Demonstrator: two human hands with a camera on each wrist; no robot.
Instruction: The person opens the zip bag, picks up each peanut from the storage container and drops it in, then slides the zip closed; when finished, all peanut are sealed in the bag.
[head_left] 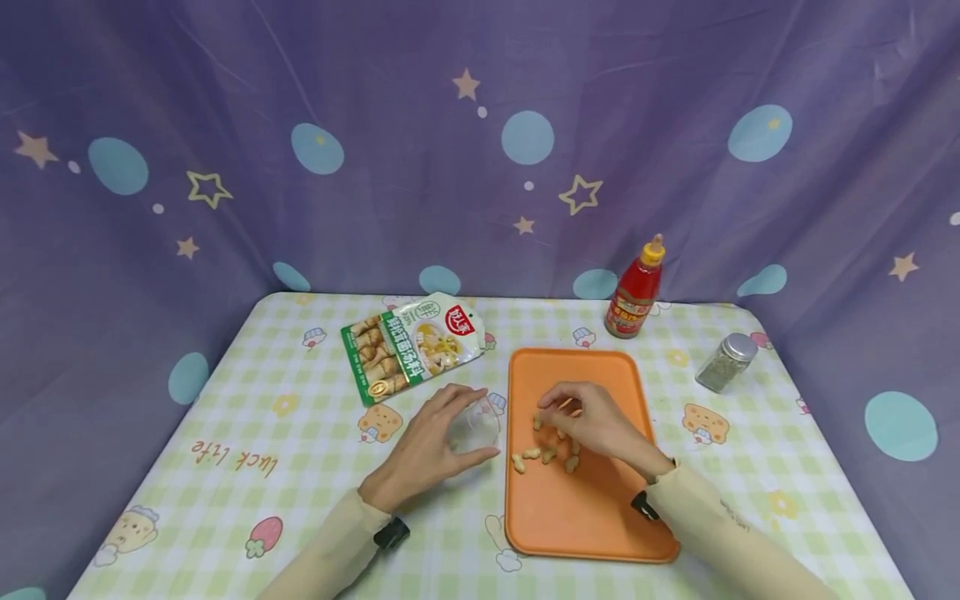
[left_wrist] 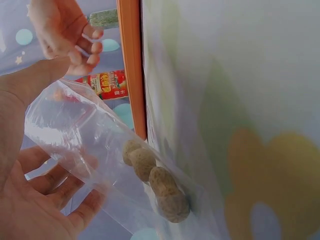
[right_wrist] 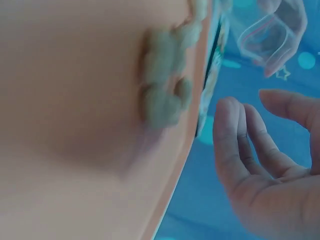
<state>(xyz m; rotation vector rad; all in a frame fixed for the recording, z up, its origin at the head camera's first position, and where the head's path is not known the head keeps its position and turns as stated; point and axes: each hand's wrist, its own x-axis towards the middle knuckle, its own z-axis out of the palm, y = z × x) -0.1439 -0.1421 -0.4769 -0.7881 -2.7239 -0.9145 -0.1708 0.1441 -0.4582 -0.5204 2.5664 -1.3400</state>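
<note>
My left hand (head_left: 423,450) holds a clear plastic bag (left_wrist: 85,130), thumb on one side of its mouth and fingers on the other. Unshelled peanuts (left_wrist: 167,192) lie at the bottom of the bag in the left wrist view. Over the orange tray (head_left: 585,525) hovers my right hand (head_left: 596,421), its fingers bent and the thumb apart from them. Nothing shows between those fingertips in the right wrist view. Several loose peanuts (head_left: 548,456) sit on the tray below and beside that hand, some partly hidden by it in the head view.
A green and white food packet (head_left: 412,346) lies behind my left hand. A red sauce bottle (head_left: 635,293) with a yellow cap stands past the tray's far edge. Right of the tray is a seasoning jar (head_left: 724,365) with a silver lid. A checked cloth (head_left: 315,433) covers the table.
</note>
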